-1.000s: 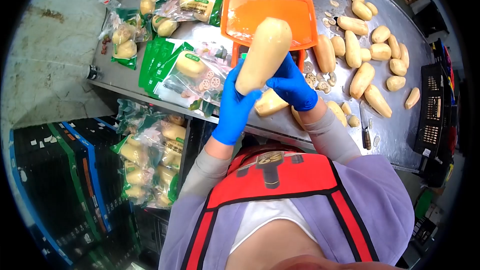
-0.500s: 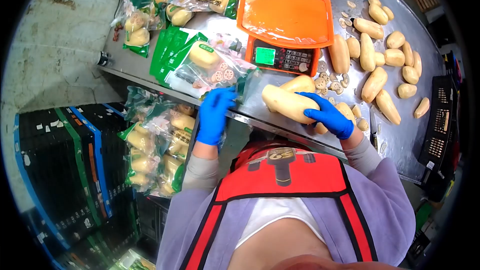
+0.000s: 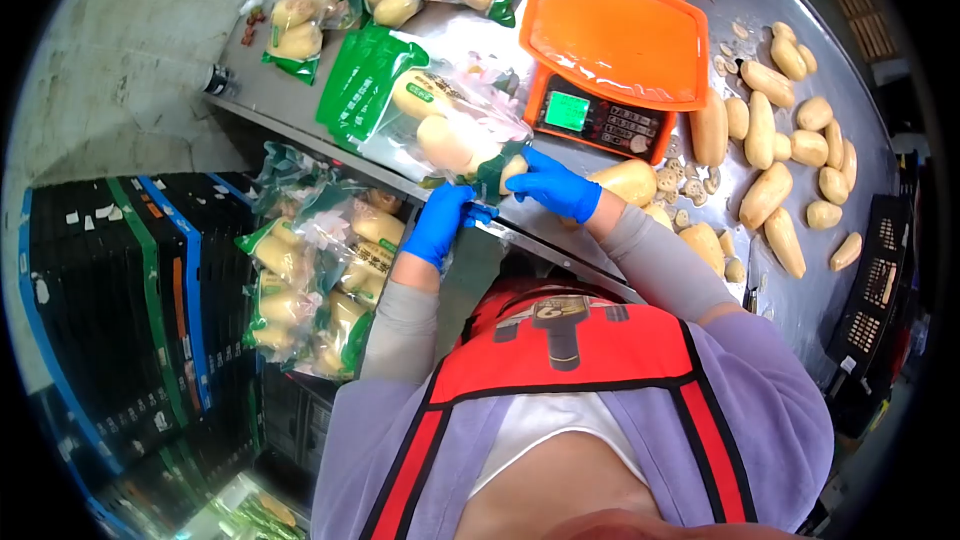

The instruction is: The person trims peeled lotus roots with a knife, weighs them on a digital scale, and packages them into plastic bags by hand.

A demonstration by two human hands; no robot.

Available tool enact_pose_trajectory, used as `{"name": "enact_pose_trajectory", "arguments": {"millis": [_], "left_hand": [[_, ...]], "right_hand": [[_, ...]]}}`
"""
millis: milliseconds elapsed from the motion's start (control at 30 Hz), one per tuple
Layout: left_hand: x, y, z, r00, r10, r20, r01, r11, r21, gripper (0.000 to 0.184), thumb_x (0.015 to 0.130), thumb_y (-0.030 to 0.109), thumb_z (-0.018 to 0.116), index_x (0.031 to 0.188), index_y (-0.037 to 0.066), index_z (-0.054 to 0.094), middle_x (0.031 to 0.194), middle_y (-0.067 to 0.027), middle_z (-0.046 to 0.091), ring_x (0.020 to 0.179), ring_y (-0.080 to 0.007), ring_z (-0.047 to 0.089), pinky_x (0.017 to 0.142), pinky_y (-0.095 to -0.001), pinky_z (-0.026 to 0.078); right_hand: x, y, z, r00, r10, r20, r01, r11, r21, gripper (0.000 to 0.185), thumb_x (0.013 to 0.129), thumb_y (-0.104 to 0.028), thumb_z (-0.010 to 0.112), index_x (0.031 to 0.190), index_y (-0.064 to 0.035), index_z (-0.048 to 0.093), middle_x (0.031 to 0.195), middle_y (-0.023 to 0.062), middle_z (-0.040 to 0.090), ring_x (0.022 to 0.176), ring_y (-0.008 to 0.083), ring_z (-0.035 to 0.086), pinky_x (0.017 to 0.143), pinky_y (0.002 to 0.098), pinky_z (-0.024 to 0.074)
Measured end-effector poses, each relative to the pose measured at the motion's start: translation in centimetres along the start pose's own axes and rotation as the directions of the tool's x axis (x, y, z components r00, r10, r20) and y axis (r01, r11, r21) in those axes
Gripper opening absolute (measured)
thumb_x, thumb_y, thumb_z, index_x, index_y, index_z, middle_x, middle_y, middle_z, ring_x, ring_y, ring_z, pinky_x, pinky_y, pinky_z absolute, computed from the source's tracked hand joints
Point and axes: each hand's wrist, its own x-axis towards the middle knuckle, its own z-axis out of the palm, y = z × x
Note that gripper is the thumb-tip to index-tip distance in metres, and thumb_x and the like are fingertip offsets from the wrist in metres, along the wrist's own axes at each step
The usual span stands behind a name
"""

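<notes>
A clear plastic bag (image 3: pixel 492 98) with a green band and printed pink flowers lies at the table's front edge, with peeled lotus root (image 3: pixel 447 143) inside it. My left hand (image 3: pixel 442 222), in a blue glove, is closed on the bag's edge at its mouth. At that same mouth, my right hand (image 3: pixel 560 188), also gloved in blue, has its fingers on the near end of a lotus root that is mostly inside the bag. The plastic partly hides the fingertips. More peeled lotus root (image 3: pixel 628 181) lies just right of my right hand.
Behind the bag stands an orange scale (image 3: pixel 612 35) with a lit green display. Several peeled lotus roots (image 3: pixel 766 195) and cut slices (image 3: pixel 690 185) spread over the metal table's right side. Filled bags (image 3: pixel 350 250) sit at the lower left, beside stacked black crates (image 3: pixel 90 300).
My right hand has moved left with the lotus root, which has gone from over the table into the bag. My left hand has closed on the bag's edge.
</notes>
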Motion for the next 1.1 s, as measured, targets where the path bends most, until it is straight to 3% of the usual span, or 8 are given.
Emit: {"name": "enact_pose_trajectory", "arguments": {"millis": [333, 467, 600, 667, 733, 900, 967, 1100], "left_hand": [[2.7, -3.2, -3.6, 1.0, -0.031, -0.004, 0.029, 0.98, -0.198, 0.028, 0.081, 0.011, 0.045, 0.1, -0.001, 0.061, 0.086, -0.0108, 0.065, 0.069, -0.0175, 0.064, 0.059, -0.0245, 0.048], [2.2, -0.6, -3.9, 0.997, -0.057, -0.047, 0.054, 0.996, -0.069, 0.03, 0.076, 0.003, 0.043, 0.1, -0.004, 0.059, 0.08, -0.0115, 0.062, 0.064, -0.0183, 0.059, 0.056, -0.0237, 0.046], [2.2, 0.7, -4.6, 0.997, -0.062, -0.041, 0.063, 0.998, 0.026, 0.025, 0.076, 0.001, 0.045, 0.096, -0.004, 0.06, 0.081, -0.0109, 0.062, 0.064, -0.016, 0.059, 0.054, -0.023, 0.046], [2.5, 1.1, -4.5, 0.997, -0.073, -0.039, 0.078, 0.985, 0.153, 0.024, 0.076, 0.0, 0.047, 0.095, -0.004, 0.06, 0.081, -0.0105, 0.062, 0.065, -0.0157, 0.06, 0.054, -0.0232, 0.047], [3.0, 1.0, -4.2, 0.996, -0.073, 0.049, 0.065, 0.987, 0.148, 0.026, 0.078, -0.001, 0.046, 0.1, -0.003, 0.059, 0.081, -0.0094, 0.064, 0.068, -0.016, 0.062, 0.056, -0.0261, 0.049], [4.6, 0.3, -4.9, 0.996, 0.009, 0.087, -0.039, 0.937, 0.348, 0.026, 0.079, 0.001, 0.046, 0.1, -0.003, 0.06, 0.079, -0.0082, 0.063, 0.067, -0.0163, 0.063, 0.057, -0.0263, 0.049], [4.5, 0.7, -4.8, 0.992, 0.07, 0.108, -0.11, 0.902, 0.418, 0.026, 0.079, 0.001, 0.046, 0.1, -0.003, 0.06, 0.079, -0.0077, 0.063, 0.067, -0.0167, 0.063, 0.057, -0.0266, 0.05], [3.7, 0.4, -5.0, 0.996, -0.088, 0.011, 0.083, 0.973, 0.217, 0.024, 0.077, 0.004, 0.049, 0.097, -0.002, 0.061, 0.079, -0.0072, 0.063, 0.066, -0.0152, 0.061, 0.058, -0.0259, 0.048]], "right_hand": [[6.1, 1.8, 3.5, 0.937, -0.34, 0.08, 0.347, 0.884, -0.312, 0.026, 0.08, -0.019, 0.067, 0.099, -0.0019, 0.062, 0.073, 0.0074, 0.063, 0.06, 0.013, 0.06, 0.055, 0.0277, 0.0506], [7.1, -0.2, 4.1, 0.998, 0.053, 0.02, -0.042, 0.931, -0.363, 0.036, 0.08, -0.013, 0.064, 0.112, 0.0024, 0.057, 0.088, 0.0046, 0.064, 0.074, 0.0086, 0.058, 0.065, 0.0262, 0.0502], [7.8, -1.1, 3.1, 0.952, -0.192, 0.24, 0.28, 0.864, -0.419, 0.033, 0.079, -0.014, 0.063, 0.109, -0.0007, 0.059, 0.088, 0.01, 0.066, 0.07, 0.014, 0.061, 0.064, 0.0289, 0.0504], [8.0, -1.5, 4.0, 0.955, -0.281, 0.092, 0.238, 0.544, -0.805, 0.03, 0.077, -0.017, 0.064, 0.104, -0.0028, 0.063, 0.095, 0.0132, 0.065, 0.077, 0.0213, 0.063, 0.068, 0.0319, 0.0506], [9.2, -1.8, 5.4, 0.967, -0.242, -0.082, 0.124, 0.723, -0.679, 0.032, 0.07, -0.028, 0.069, 0.094, -0.006, 0.068, 0.101, 0.0119, 0.064, 0.085, 0.0287, 0.063, 0.072, 0.0351, 0.0502], [13.0, 1.3, 3.6, 0.854, -0.426, 0.299, 0.274, -0.121, -0.954, 0.053, 0.064, -0.023, 0.066, 0.114, -0.0095, 0.054, 0.097, 0.0154, 0.061, 0.087, 0.0312, 0.06, 0.075, 0.0406, 0.0482], [13.7, 1.0, 3.8, 0.807, -0.513, 0.293, 0.228, -0.189, -0.955, 0.049, 0.062, -0.026, 0.068, 0.107, -0.0093, 0.057, 0.095, 0.0143, 0.062, 0.086, 0.0306, 0.061, 0.074, 0.0417, 0.048], [12.3, -4.5, 5.9, 0.997, -0.052, 0.061, 0.054, -0.134, -0.99, 0.042, 0.06, -0.032, 0.069, 0.095, -0.0089, 0.062, 0.087, 0.0116, 0.063, 0.08, 0.0289, 0.061, 0.072, 0.0435, 0.0477]]}}
